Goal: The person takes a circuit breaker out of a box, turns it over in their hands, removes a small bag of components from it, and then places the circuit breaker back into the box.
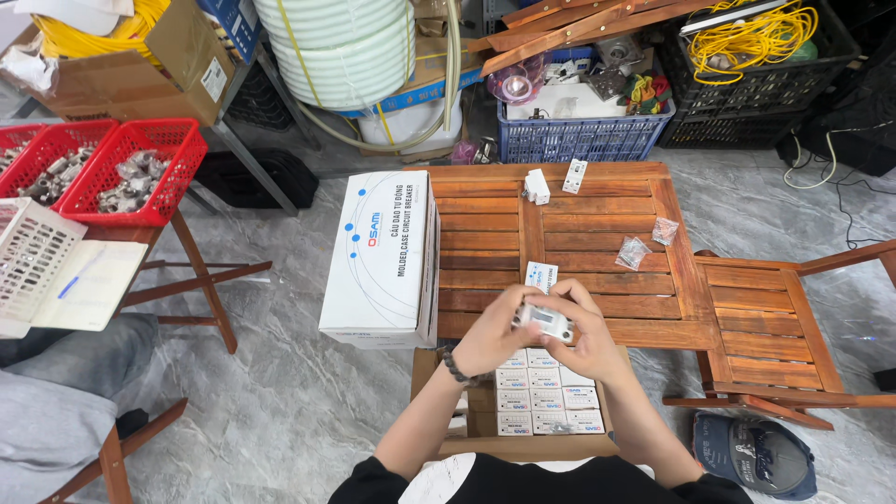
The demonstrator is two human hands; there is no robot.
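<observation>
Both hands closed on one item: the left hand and right hand met just below the frame's centre, fingers curled round a small white device, apparently a boxed-shape switch unit, though its face was too small to read clearly. Device lay between the two palms, long axis running left to right across the frame, tilted slightly down toward the right; neither hand was plainly nearer, each gripping one end. Directly beneath the grip, lower centre: an open cardboard carton packed with rows of small white boxes. Just above the hands, a small white card rested on the wooden slatted table. Left of the grip, touching the table's edge: a large white box. Upper right of the hands, two clear plastic bags lay apart.
</observation>
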